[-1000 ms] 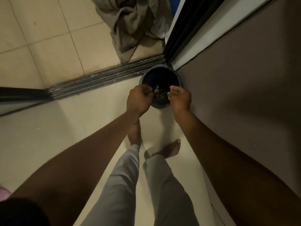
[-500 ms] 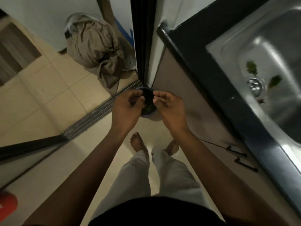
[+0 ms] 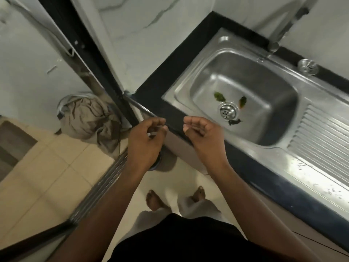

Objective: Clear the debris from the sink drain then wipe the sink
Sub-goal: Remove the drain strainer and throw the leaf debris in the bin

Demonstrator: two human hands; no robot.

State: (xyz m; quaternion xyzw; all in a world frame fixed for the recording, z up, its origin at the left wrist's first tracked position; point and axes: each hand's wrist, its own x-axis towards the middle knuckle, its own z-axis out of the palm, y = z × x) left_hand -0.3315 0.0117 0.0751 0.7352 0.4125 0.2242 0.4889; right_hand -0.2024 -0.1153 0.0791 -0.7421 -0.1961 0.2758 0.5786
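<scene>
A steel sink (image 3: 268,127) is set in a black counter at the right. Its round drain strainer (image 3: 228,111) sits mid-basin. Around it lie three bits of debris: a green scrap (image 3: 219,96), an orange-green scrap (image 3: 242,102) and a dark scrap (image 3: 234,121). My left hand (image 3: 146,142) hovers over the floor beside the counter's corner, fingers curled loosely with nothing seen in them. My right hand (image 3: 203,135) hangs over the counter's front edge, palm up, fingers cupped and empty. A dark bin (image 3: 157,164) on the floor is mostly hidden under my left hand.
A tap (image 3: 283,25) stands behind the basin, and a loose round strainer (image 3: 307,66) rests on the back rim. The ribbed drainboard (image 3: 321,137) runs to the right. A crumpled cloth pile (image 3: 90,118) lies by the sliding door track (image 3: 105,178). My bare feet stand below.
Both hands have risen from the floor bin to counter height and moved apart. My view has swung up and right, bringing the whole sink into sight.
</scene>
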